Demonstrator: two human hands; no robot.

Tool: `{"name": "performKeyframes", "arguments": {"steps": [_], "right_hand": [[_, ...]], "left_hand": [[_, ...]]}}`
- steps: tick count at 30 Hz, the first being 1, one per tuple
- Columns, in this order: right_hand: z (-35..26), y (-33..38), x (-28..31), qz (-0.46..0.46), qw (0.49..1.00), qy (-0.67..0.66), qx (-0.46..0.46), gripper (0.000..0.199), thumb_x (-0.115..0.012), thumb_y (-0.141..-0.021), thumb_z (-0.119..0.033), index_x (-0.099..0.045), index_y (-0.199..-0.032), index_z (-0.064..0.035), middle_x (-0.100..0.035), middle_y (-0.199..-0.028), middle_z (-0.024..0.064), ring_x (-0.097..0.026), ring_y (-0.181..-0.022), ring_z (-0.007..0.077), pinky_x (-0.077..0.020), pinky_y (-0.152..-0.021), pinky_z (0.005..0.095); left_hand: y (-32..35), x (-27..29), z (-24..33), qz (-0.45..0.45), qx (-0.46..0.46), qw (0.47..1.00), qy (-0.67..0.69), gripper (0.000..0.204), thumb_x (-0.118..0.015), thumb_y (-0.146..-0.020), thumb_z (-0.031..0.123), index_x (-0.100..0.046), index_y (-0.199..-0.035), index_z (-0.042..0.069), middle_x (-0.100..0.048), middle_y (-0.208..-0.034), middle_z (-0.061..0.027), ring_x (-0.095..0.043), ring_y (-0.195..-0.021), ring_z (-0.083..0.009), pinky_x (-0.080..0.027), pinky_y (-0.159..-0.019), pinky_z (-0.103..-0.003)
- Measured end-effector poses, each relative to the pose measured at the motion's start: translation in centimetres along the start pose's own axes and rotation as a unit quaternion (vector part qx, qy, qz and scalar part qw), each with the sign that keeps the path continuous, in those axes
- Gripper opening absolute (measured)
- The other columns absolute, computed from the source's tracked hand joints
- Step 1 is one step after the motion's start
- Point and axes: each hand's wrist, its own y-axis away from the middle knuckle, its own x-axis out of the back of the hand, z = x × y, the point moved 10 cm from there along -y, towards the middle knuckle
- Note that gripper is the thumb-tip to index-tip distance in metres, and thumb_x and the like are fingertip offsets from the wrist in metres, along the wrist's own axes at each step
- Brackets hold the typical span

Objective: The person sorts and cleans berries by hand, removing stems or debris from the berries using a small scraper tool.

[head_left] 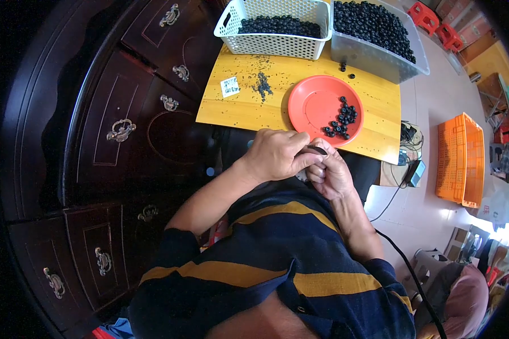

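My left hand (272, 153) and my right hand (335, 174) meet in front of my body, just past the near edge of a red round plate (305, 110). The left hand's fingers are closed, with a thin, dark, shiny pointed piece (315, 150) showing between its thumb and the right hand. I cannot tell its kind. My right hand's fingers are curled closed beside it; what they grip is hidden. Several small black ring-shaped parts (345, 116) lie on the plate's right side.
On the yellow table (220, 110) stand a white perforated basket (277, 45) and a clear plastic bin (373, 59), both holding black parts. Black scraps (263, 85) and a white printed card (229, 87) lie there. Dark drawers (119, 130) stand left; an orange crate (460, 161) right.
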Motion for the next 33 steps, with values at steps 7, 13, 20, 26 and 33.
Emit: {"name": "performKeyframes", "arguments": {"steps": [7,13,20,26,33], "right_hand": [[0.9,0.0,0.7,0.02,0.999,-0.035,-0.026,0.013,-0.063,-0.103,-0.028,-0.058,-0.101,-0.0152,-0.043,-0.069,-0.0076,-0.031,-0.051,0.003,-0.0236,-0.044,0.0178],[3.2,-0.2,1.1,0.075,0.988,-0.086,-0.107,0.017,-0.059,-0.105,-0.033,-0.058,-0.102,-0.0156,-0.041,-0.069,-0.008,-0.035,-0.053,0.0037,-0.0276,-0.044,0.0189],[5.2,-0.1,2.2,0.059,0.965,-0.204,-0.152,0.03,-0.054,-0.107,-0.033,-0.062,-0.11,-0.0039,-0.044,-0.074,-0.005,-0.04,-0.059,0.0065,-0.0328,-0.049,0.0208],[3.4,-0.4,1.7,0.03,0.972,-0.213,-0.098,0.038,-0.054,-0.106,-0.032,-0.062,-0.124,0.0005,-0.067,-0.099,0.0064,-0.064,-0.083,0.0187,-0.0534,-0.071,0.0296],[1.7,-0.6,2.6,0.088,0.973,-0.208,-0.048,0.047,-0.052,-0.106,-0.036,-0.058,-0.135,0.0003,-0.065,-0.133,0.0182,-0.062,-0.122,0.0324,-0.0472,-0.109,0.0467]], "left_hand": [[-0.6,0.8,-0.2,0.003,0.054,0.99,0.128,0.028,-0.076,-0.088,0.031,-0.063,-0.094,0.007,-0.068,-0.072,-0.009,-0.069,-0.064,-0.0276,-0.052,-0.057,-0.039],[-0.5,-0.1,-2.3,-0.109,0.092,0.985,0.099,0.028,-0.078,-0.085,0.024,-0.067,-0.104,0.006,-0.064,-0.067,-0.0075,-0.065,-0.059,-0.0252,-0.05,-0.058,-0.037],[-4.1,1.7,-9.7,-0.303,0.18,0.933,-0.079,0.031,-0.075,-0.08,0.036,-0.072,-0.084,0.006,-0.072,-0.079,-0.0167,-0.071,-0.075,-0.0345,-0.055,-0.07,-0.045],[-9.3,11.7,-9.2,0.097,0.177,0.975,-0.097,0.034,-0.076,-0.087,0.038,-0.072,-0.102,0.008,-0.068,-0.072,-0.0135,-0.07,-0.07,-0.0324,-0.055,-0.065,-0.045],[-2.2,0.7,-4.6,-0.147,0.167,0.973,0.066,0.049,-0.08,-0.084,0.025,-0.067,-0.129,0.011,-0.067,-0.071,-0.0077,-0.066,-0.06,-0.0204,-0.053,-0.061,-0.035]]}}
